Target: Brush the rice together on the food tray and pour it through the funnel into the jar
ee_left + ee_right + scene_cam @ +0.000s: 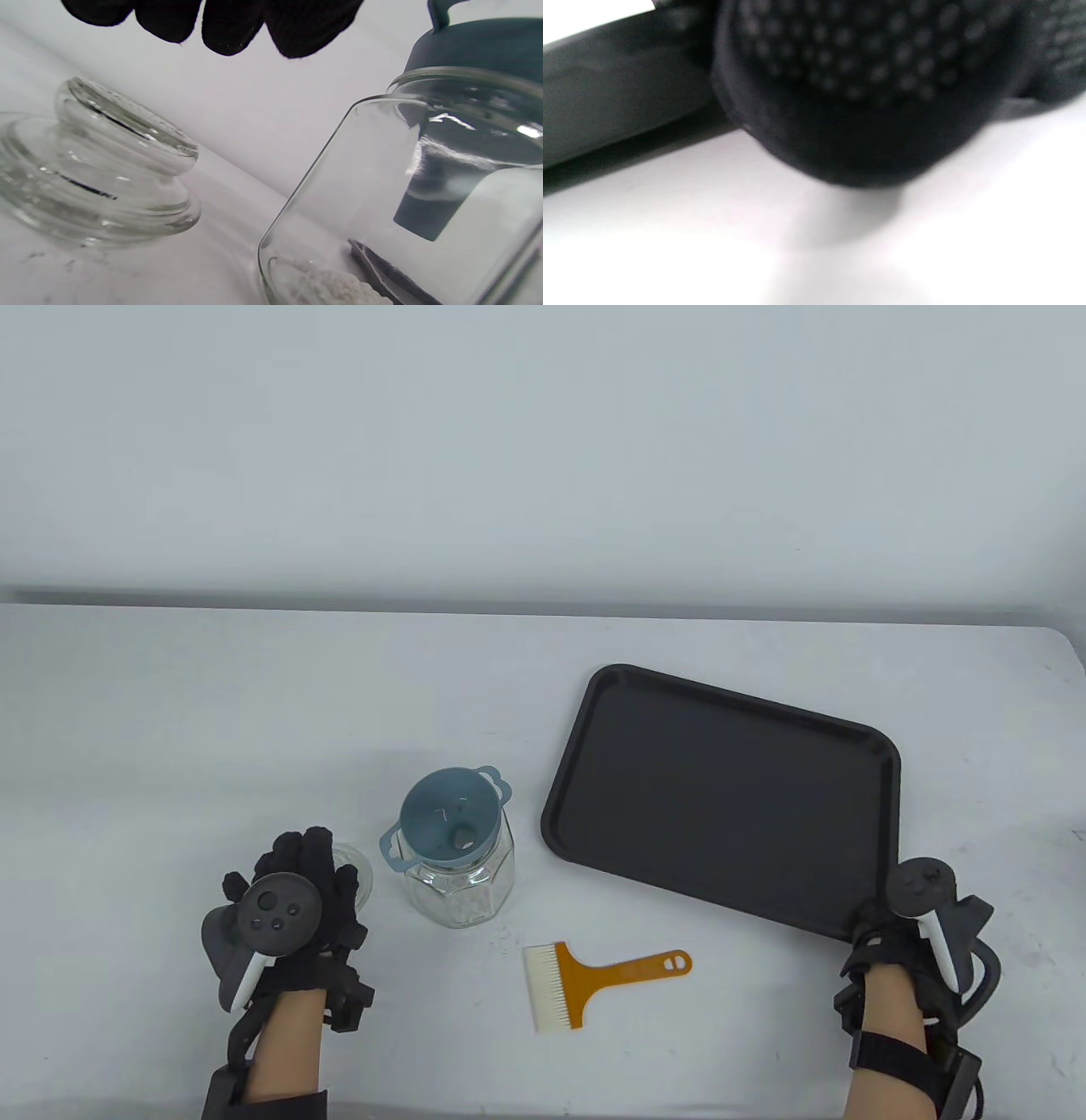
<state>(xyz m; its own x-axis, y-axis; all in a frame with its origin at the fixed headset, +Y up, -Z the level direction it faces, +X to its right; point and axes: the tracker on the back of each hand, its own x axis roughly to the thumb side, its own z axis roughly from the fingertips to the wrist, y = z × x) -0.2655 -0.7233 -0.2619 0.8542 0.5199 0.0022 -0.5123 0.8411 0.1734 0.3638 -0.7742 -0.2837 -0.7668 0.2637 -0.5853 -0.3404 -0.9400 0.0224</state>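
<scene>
The left hand (293, 891) sits at the lower left of the table view, palm down, its gloved fingers (231, 25) extended and loose, holding nothing. The right hand (912, 925) is at the lower right of that view, forearm rising from the bottom edge. Its fingers are hidden beneath the tracker, their grip unclear; the right wrist view shows only blurred glove.

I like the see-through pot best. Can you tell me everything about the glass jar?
The glass jar is clear with flat, angled sides. It stands upright on the white table, left of the black tray and behind the brush. A grey-blue funnel with two small handles sits in its open mouth, the spout hanging inside. A little white rice lies at the bottom. Its glass lid rests beside it. No hand touches the jar.
</scene>
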